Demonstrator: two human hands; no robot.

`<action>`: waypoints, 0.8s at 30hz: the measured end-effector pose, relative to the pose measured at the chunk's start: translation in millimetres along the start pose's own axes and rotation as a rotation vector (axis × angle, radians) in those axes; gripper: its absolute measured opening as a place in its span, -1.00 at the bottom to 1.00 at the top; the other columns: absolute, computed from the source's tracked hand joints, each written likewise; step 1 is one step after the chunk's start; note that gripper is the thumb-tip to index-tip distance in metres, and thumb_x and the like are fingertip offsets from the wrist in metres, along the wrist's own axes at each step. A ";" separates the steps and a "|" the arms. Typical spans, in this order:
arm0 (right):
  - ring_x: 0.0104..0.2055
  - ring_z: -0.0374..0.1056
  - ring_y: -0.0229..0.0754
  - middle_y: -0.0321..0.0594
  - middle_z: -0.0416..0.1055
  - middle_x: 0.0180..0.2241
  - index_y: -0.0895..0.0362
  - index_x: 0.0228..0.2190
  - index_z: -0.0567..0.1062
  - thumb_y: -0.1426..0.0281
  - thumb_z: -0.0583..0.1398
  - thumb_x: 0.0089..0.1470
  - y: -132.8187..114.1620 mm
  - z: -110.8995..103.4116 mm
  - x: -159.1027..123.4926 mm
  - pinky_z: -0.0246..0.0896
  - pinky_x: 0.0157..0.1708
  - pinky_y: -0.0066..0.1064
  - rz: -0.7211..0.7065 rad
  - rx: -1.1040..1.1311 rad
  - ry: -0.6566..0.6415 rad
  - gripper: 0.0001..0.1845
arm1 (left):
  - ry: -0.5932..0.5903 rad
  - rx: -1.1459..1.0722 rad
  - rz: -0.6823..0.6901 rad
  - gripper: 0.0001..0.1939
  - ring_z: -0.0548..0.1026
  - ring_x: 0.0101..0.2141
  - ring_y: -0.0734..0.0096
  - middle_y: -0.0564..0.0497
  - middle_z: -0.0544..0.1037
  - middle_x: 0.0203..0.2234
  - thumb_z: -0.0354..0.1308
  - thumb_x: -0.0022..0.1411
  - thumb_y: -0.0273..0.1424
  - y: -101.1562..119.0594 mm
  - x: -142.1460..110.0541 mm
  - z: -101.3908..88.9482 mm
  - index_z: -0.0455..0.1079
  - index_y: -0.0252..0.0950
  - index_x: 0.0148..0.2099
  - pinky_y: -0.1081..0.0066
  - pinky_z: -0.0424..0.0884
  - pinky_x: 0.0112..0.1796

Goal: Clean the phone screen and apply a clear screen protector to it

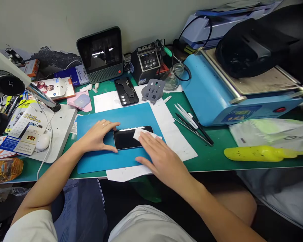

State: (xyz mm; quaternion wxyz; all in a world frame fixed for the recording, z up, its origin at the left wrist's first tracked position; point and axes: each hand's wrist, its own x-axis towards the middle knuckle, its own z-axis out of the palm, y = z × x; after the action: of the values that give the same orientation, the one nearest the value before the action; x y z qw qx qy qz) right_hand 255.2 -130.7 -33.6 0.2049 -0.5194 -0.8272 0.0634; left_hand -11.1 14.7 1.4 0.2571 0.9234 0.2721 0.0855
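Note:
A phone screen (127, 138), black and glossy, lies flat on a blue mat (96, 164). Around its left end is my left hand (98, 136), thumb and forefinger spread at the near and far corners; whether they touch the phone screen I cannot tell. My right hand (160, 153) presses a folded white wipe (138, 133) onto the right part of the glass, fingers stretched over it and thumb held apart. Fingers and wipe hide part of that right end.
White paper (178, 144) sticks out from under the mat. Several tweezers and pen-like tools (194, 124) lie to the right, near a blue machine (204, 90) and a yellow bottle (255, 153). Behind stand a dark display (101, 50) and a control box (146, 62); a microscope-like stand (41, 94) is left.

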 end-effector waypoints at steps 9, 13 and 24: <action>0.51 0.01 0.21 0.23 0.08 0.45 0.30 0.49 -0.03 0.00 0.08 0.39 16.2 7.1 4.8 0.15 0.38 0.20 0.081 -0.001 -0.002 -0.08 | 0.000 0.024 -0.018 -0.07 0.47 0.00 0.00 -0.16 0.53 0.05 0.33 0.17 0.21 1.2 0.0 0.2 0.21 -0.16 0.41 0.10 0.34 0.04; 0.51 0.01 0.18 0.22 0.07 0.46 0.31 0.47 0.01 0.01 0.08 0.39 12.6 3.2 -8.6 0.18 0.38 0.13 0.087 -0.002 -0.018 -0.10 | -0.014 0.050 -0.007 -0.08 0.47 -0.01 0.00 -0.15 0.54 0.04 0.33 0.18 0.21 1.0 0.0 0.2 0.23 -0.17 0.39 0.12 0.33 0.02; 0.48 0.09 0.17 0.17 0.13 0.44 0.25 0.49 0.00 0.00 0.12 0.36 14.7 -0.1 -8.4 0.21 0.38 0.09 0.083 0.021 0.019 -0.08 | -0.003 0.076 0.011 -0.10 0.47 -0.01 0.02 -0.14 0.52 0.05 0.32 0.22 0.17 1.3 -0.9 -0.4 0.20 -0.20 0.40 0.14 0.35 0.01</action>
State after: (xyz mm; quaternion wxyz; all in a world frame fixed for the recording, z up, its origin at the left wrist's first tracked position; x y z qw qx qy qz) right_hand 270.6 -131.6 -40.4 0.2155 -0.5515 -0.8023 0.0756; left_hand -11.4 13.5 2.5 0.2216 0.9341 0.2696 0.0751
